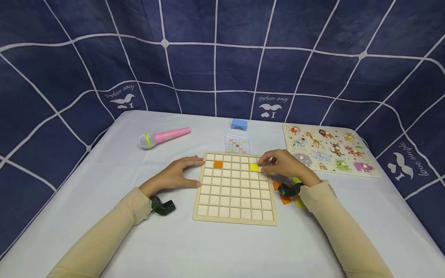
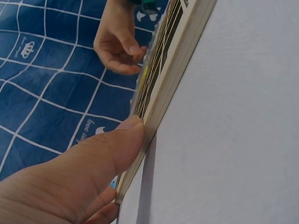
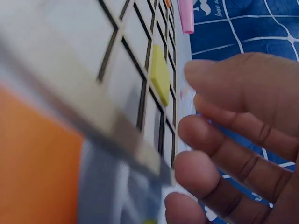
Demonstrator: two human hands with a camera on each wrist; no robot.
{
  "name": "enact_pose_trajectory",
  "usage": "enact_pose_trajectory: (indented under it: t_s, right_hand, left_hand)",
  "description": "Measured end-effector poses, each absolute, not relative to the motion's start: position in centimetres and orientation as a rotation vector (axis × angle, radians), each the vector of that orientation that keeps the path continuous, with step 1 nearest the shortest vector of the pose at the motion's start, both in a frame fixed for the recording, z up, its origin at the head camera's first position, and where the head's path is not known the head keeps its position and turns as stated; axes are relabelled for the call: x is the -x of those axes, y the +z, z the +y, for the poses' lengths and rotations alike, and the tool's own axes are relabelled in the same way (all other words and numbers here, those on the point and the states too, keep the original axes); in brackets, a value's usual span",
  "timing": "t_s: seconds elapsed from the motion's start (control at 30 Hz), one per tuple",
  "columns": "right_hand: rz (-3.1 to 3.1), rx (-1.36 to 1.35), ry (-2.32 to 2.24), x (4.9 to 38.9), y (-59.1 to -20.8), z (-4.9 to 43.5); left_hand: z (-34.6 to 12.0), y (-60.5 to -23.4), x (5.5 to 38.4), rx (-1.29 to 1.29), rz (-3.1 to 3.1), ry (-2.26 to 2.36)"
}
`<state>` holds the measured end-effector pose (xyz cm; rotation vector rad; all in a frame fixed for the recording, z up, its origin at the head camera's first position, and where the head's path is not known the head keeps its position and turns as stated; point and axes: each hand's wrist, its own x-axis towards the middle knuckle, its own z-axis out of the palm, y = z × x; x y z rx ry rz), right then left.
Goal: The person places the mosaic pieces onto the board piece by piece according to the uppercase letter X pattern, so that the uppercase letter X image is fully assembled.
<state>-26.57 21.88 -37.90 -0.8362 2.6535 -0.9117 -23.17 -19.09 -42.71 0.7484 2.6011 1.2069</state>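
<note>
A wooden grid board (image 1: 229, 189) lies on the table. One orange square tile (image 1: 218, 164) sits in its upper left part and a yellow square tile (image 1: 254, 167) in its upper right. My left hand (image 1: 174, 174) rests against the board's left edge, thumb and fingers spread along it; the left wrist view shows the thumb (image 2: 117, 144) touching that wooden edge. Just right of the yellow tile is my right hand (image 1: 283, 166), over the board's upper right edge. In the right wrist view its fingers (image 3: 201, 172) are loosely bent, apart from the yellow tile (image 3: 160, 77), and hold nothing.
Loose orange tiles (image 1: 286, 199) and yellow tiles (image 1: 299, 203) lie right of the board, partly under my right wrist. Behind it are a coloured pattern card (image 1: 237, 144) and a blue block (image 1: 239, 124). A pink toy microphone (image 1: 170, 136) lies left, an animal puzzle (image 1: 330, 150) right.
</note>
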Motion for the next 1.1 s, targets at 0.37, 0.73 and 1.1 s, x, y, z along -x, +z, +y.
enact_pose_trajectory:
  t_s: [0.37,0.73,1.1]
  right_hand:
    - [2.633,0.837,-0.944,24.9,-38.2,24.6]
    - [2.583,0.853,-0.977,23.5,-38.5,26.9]
    - [2.549,0.867,-0.913,23.4,-39.2,27.7]
  left_hand:
    - [-19.1,-42.8,23.2,-0.739,2.605,1.208]
    - [-19.2,-42.8,23.2,-0.757,2.607,1.203]
    - [-19.1,-42.8,23.3,-0.763,2.602,1.207]
